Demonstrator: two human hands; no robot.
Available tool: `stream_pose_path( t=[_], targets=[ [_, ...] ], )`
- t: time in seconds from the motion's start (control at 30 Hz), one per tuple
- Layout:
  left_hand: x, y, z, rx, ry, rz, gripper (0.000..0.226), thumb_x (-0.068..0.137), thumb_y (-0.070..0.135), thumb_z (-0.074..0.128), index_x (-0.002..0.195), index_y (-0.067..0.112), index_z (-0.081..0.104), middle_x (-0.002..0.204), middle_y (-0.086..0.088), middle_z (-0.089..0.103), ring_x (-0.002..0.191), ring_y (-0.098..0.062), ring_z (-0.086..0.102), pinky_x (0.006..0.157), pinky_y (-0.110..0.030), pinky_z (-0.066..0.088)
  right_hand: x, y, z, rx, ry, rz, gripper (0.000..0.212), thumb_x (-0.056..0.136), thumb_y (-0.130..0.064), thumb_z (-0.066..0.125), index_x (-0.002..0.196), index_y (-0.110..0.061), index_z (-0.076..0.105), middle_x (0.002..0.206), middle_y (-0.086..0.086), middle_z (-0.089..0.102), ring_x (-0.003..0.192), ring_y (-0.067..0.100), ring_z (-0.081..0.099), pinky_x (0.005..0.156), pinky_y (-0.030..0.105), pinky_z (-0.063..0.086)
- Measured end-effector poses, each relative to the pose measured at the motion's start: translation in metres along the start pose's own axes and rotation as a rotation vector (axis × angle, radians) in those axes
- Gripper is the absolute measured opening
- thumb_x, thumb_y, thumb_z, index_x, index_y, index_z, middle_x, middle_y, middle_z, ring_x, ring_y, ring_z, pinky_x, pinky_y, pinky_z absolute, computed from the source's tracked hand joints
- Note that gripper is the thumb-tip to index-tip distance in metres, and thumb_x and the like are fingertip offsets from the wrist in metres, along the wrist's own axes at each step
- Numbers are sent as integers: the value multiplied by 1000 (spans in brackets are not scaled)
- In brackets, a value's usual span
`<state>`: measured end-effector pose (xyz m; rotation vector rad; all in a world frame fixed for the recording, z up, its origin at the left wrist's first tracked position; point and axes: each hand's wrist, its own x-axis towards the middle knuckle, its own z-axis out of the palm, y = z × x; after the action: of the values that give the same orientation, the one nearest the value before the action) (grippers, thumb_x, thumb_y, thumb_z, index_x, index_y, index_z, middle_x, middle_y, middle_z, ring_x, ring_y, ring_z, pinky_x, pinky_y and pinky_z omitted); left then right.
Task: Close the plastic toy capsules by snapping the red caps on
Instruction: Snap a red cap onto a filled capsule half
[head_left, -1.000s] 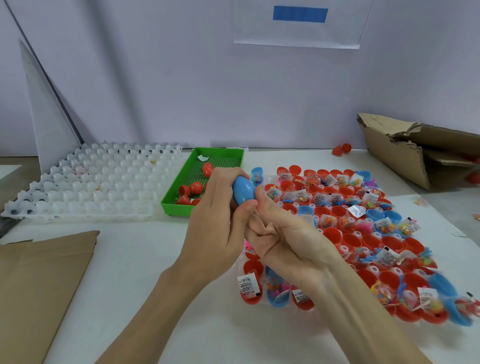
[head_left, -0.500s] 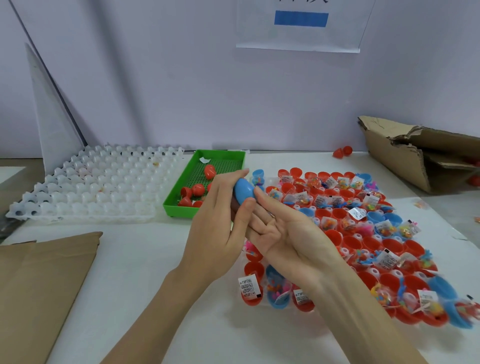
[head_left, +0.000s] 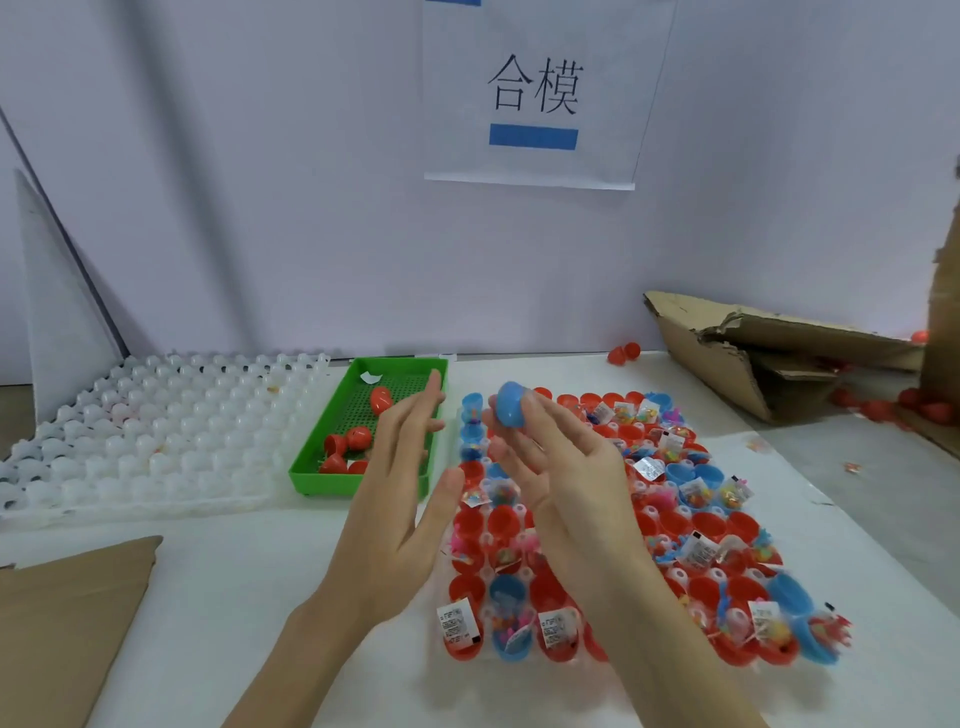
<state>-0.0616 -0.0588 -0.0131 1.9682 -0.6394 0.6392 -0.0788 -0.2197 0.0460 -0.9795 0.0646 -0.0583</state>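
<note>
One blue capsule (head_left: 510, 411) sits at frame centre, pinched at the fingertips of the right hand (head_left: 563, 483), whose other fingers are loosely extended. Just left of it, apart, the left hand (head_left: 402, 499) is held edge-on with straight fingers pressed together, holding nothing. Below both hands lies a tray of red and blue capsule halves (head_left: 691, 525) with small bagged toys. A green tray (head_left: 363, 470) holding red caps (head_left: 358, 437) lies at centre left, a white moulded tray (head_left: 156, 447) further left, torn cardboard (head_left: 769, 358) at right.
</note>
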Motion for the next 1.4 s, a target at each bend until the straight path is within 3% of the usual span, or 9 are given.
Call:
stream_pose_path(
  t=[0.1, 0.23, 0.33, 0.4, 0.57, 0.7, 1.03, 1.17, 1.4],
  targets=[
    [2, 1, -1, -58, 72, -25, 66, 107, 63, 31, 161, 25, 31, 156, 12, 34, 144, -24, 44, 115, -48, 43, 32, -42, -10, 345, 24, 100, 30, 99, -16, 62, 118, 7, 66, 119, 23, 72, 108, 28, 73, 74, 25, 63],
    [4, -1, -1, 37, 47, -45, 53, 106, 59, 31, 152, 33, 40, 147, 28, 32, 134, -9, 47, 110, -25, 41, 100, -126, -28, 488, 149, 15, 42, 111, -17, 37, 144, 10, 37, 142, 35, 50, 126, 35, 61, 89, 29, 59],
    [4, -3, -1, 74, 2, -45, 47, 106, 52, 32, 142, 30, 52, 139, 28, 38, 132, -1, 46, 105, -9, 36, 116, -137, -49, 189, 184, 41, 41, 111, -7, 34, 150, 5, 31, 143, 30, 49, 122, 31, 64, 84, 28, 61],
    [5, -2, 0, 88, 11, -56, 44, 107, 49, 32, 133, 27, 59, 132, 28, 44, 128, 4, 48, 102, -4, 33, 114, -123, -66, -66, 147, 45, 34, 108, 0, 37, 141, 5, 45, 130, 22, 63, 110, 25, 70, 78, 26, 62],
    [6, 4, 2, 3, 177, -85, 28, 107, 38, 39, 124, 28, 58, 108, 24, 60, 101, -4, 63, 84, -8, 44, 92, -73, -73, -799, 72, -30, 19, 104, -11, 56, 110, -10, 74, 90, 0, 80, 73, 11, 74, 59, 17, 55],
    [7, 3, -4, -6, 248, -117, 32, 106, 42, 37, 118, 24, 61, 102, 23, 59, 93, -8, 62, 78, -13, 46, 91, -38, -56, -1232, -36, -287, 18, 100, -16, 64, 96, -27, 77, 93, -9, 76, 84, 4, 68, 70, 16, 54],
    [10, -8, -8, -55, 347, -246, 23, 106, 35, 41, 114, 26, 60, 98, 21, 60, 88, -13, 62, 74, -22, 51, 154, 4, -8, -1658, -225, -429, 37, 105, -1, 42, 127, -13, 70, 136, 5, 66, 126, 23, 59, 107, 29, 41],
    [12, -8, -10, -65, 349, -243, 27, 106, 34, 41, 111, 20, 63, 96, 20, 61, 89, -9, 61, 74, -16, 48, 174, -6, -16, -1848, -238, -352, 49, 91, 15, 54, 128, -13, 69, 130, 7, 69, 117, 23, 65, 104, 34, 51],
    [13, -7, -9, -42, 304, -262, 31, 106, 35, 40, 110, 16, 64, 92, 13, 62, 83, -6, 58, 72, -12, 43, 183, -19, -33, -1920, -276, -328, 21, 97, -7, 63, 112, -10, 78, 113, 7, 75, 98, 22, 68, 95, 32, 53]
  ],
)
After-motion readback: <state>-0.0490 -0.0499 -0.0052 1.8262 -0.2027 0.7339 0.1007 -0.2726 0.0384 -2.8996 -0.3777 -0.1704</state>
